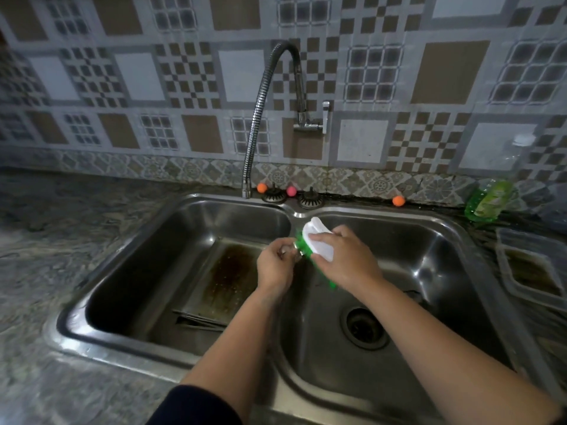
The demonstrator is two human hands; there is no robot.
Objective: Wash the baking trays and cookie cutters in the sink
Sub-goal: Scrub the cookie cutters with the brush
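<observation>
Both forearms stretched forward over the double sink (310, 213), meeting above the divider between the two basins. Left hand (274, 266) turned knuckles-up, fingers curled in and pinching a small shiny cookie cutter (291, 252) at the fingertips. Right hand (346, 259) wrapped over the white back of a scrubbing brush (319, 243), fingers bent round it, green bristles pointing down and left against the cutter. Dark sleeve (196, 406) pushed up on the left arm at the bottom edge.

Cutter mostly covered by the left fingers and the bristles; shape impossible to make out, only a glint of metal showing. Lower end of the brush hidden under the right palm, with a tuft of green sticking out below the wrist. Right elbow cut off at the lower right corner.

Cutter held just left of the brush, touching its bristles, above the sink divider and clear of the basin floor. One baking tray (227, 280), brown-stained, lying tilted in the left basin, directly under and behind the left hand, its near edge partly hidden by the left forearm. Another stained tray (530, 271) resting on the table to the right of the sink, well apart from both hands, partly cut by the frame edge. Green soap bottle (487, 200) standing near the wall behind that tray. Tap hose (260, 118) arching down over the back rim of the left basin.
</observation>
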